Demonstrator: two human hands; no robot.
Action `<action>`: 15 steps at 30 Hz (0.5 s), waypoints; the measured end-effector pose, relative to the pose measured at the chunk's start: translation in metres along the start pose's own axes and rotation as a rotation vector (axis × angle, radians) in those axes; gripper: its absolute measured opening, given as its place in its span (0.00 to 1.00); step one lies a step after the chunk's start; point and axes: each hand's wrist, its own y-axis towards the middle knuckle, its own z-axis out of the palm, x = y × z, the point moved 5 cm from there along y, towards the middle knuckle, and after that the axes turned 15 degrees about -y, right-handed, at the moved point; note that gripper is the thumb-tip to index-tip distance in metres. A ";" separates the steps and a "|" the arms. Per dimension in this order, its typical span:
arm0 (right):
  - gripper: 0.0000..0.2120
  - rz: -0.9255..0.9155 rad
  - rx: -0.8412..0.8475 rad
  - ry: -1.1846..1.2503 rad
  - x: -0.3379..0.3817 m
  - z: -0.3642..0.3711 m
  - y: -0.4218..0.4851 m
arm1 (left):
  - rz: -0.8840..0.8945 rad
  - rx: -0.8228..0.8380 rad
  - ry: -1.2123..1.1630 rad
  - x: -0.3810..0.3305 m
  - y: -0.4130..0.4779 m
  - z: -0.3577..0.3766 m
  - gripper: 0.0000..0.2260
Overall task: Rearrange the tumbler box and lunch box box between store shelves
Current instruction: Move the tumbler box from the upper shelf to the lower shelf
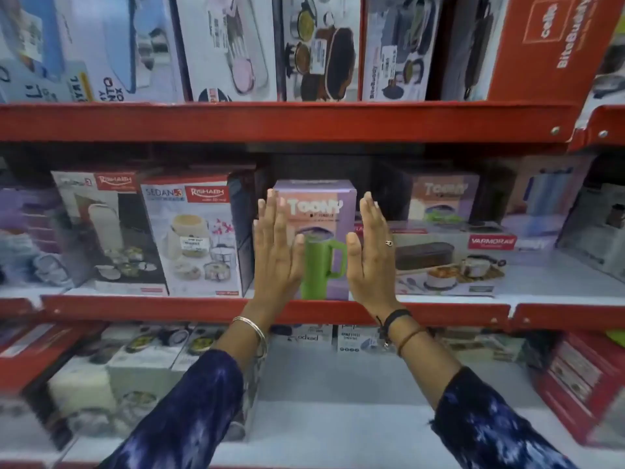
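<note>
Lilac cardboard marks the tumbler box (316,211), which stands upright at the front of the middle shelf (216,308), its face printed with a green handled tumbler. Both hands are raised flat in front of it, fingers straight and together, palms facing the box. The left hand (275,252) covers the box's left edge and the right hand (368,252) its right edge — whether the palms actually press the cardboard or sit just off it cannot be told from this angle. Neither hand is curled around anything; each is spread wide and holds nothing. The left wrist carries a silver bangle (252,328), the right wrist a black thread and a brown band, and a ring (389,243) sits on one right finger. Both sleeves are dark blue with a pale mottled print.

Just left of the tumbler box stands a white and red lunch box box (194,238) showing steel containers, with another tall box beside it. To the right, a second lilac tumbler box (444,201) stands further back, behind a low wide lunch box carton (449,262) with a red label. The red shelf above (270,121) holds a row of upright cartons, and the shelf below holds more boxes, blurred.
</note>
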 end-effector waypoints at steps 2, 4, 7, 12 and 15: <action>0.26 0.120 0.047 0.054 -0.004 0.010 -0.005 | -0.111 -0.065 -0.123 0.009 -0.003 -0.001 0.26; 0.28 0.232 0.139 0.137 -0.007 0.023 -0.015 | -0.208 -0.068 -0.194 0.015 -0.011 0.001 0.26; 0.27 0.336 0.203 0.198 -0.015 0.033 -0.018 | -0.344 -0.046 -0.240 0.031 -0.017 0.002 0.26; 0.23 0.382 0.208 0.183 -0.035 0.027 -0.007 | -0.393 -0.011 -0.130 0.049 -0.008 -0.009 0.18; 0.22 0.384 0.247 0.324 -0.035 0.022 -0.005 | -0.407 0.018 -0.127 0.049 -0.006 -0.017 0.16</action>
